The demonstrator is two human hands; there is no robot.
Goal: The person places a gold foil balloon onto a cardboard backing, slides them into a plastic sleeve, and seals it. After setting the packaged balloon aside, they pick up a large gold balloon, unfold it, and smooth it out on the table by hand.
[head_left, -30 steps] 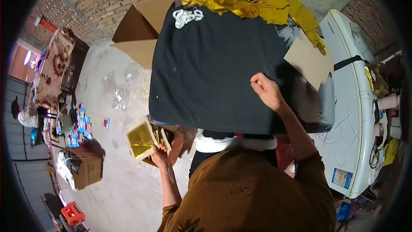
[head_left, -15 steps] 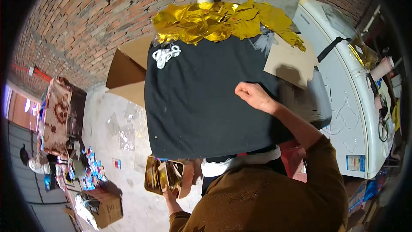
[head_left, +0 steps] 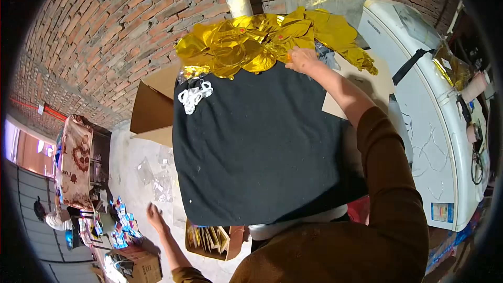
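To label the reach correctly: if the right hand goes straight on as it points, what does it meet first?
Probably the gold foil pile: the right hand lies at the far edge of the black cloth, close against the foil's rim; contact is unclear.

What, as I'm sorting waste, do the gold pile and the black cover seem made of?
Gold pile: likely thin metallised foil or film; mirror-shiny and crumpled into sharp creases. Black cover: cloth, perhaps felt or fleece; matte, flecked with pale lint, its edges rounded and soft.
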